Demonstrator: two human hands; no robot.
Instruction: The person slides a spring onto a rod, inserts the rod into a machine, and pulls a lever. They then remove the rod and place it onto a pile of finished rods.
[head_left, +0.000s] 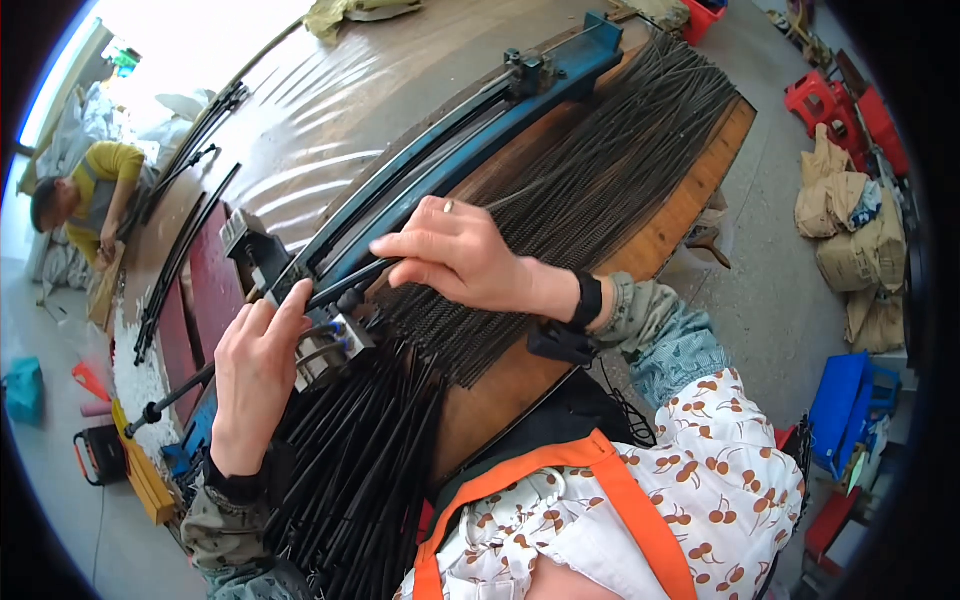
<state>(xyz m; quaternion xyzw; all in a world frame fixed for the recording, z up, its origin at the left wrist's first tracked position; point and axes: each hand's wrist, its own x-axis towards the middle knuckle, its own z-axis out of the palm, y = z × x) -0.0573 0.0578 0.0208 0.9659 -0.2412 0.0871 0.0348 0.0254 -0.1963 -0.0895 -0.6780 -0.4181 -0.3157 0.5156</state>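
A long black tube [352, 285] runs slantwise across a blue metal bench fixture [415, 200], its knobbed lower end [150, 412] sticking out to the left. My left hand [258, 365] is closed around this tube beside a small clamp block with hoses [345, 342]. My right hand [460, 258] pinches the same tube farther up, thumb below and index finger stretched along it. A thin wire shows behind the right hand's knuckles; whether it joins the tube is hidden. Close by my right hand lies a wide bundle of thin dark wires [590, 160].
Many black tubes [350, 450] hang over the table's near edge, below the hands. A wooden edge [690, 190] borders the wires. Across the table another person [100, 190] in yellow bends over. Brown sacks [845, 240], red stools [825, 105] and a blue crate [840, 410] stand right.
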